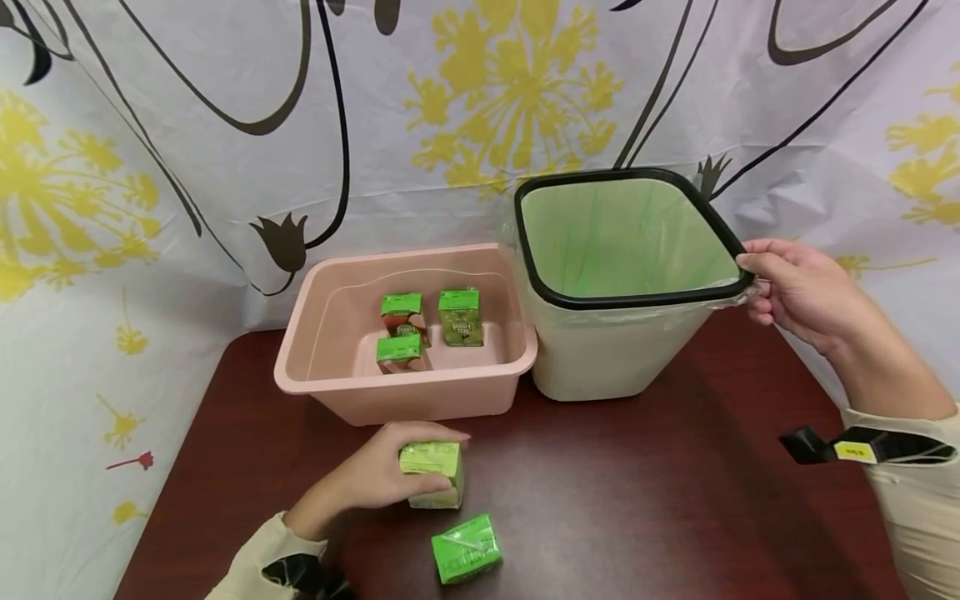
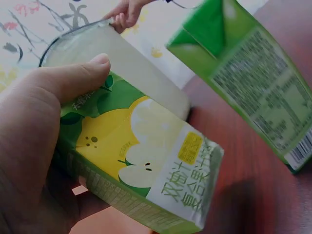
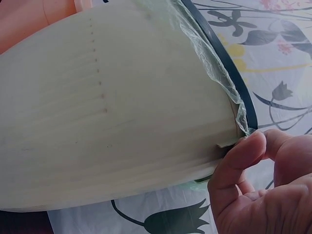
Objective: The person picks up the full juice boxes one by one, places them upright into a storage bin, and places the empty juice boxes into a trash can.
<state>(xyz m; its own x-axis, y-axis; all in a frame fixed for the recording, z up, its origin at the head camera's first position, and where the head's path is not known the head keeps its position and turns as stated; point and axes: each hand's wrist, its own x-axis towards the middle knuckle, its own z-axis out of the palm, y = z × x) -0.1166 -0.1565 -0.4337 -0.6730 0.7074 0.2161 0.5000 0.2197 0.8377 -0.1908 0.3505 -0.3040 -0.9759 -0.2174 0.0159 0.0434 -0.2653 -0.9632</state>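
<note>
My left hand (image 1: 371,475) grips a green and yellow juice carton (image 1: 433,473) close over the table, in front of the pink basin. In the left wrist view, the held carton (image 2: 141,151) has fruit pictures on its side, and the thumb lies along its upper edge. A second green juice carton (image 1: 467,548) lies on the table nearer to me. My right hand (image 1: 817,296) pinches the black rim of a pale trash bin (image 1: 600,358) at its right corner. The right wrist view shows a clear bag liner (image 3: 209,63) folded out under the rim beside the fingers.
The pink basin (image 1: 420,396) stands left of the trash bin, close against it. Inside are three small juice cartons (image 1: 461,317) with green tops. Behind the dark red table (image 1: 720,467) hangs a white flowered cloth (image 1: 187,50).
</note>
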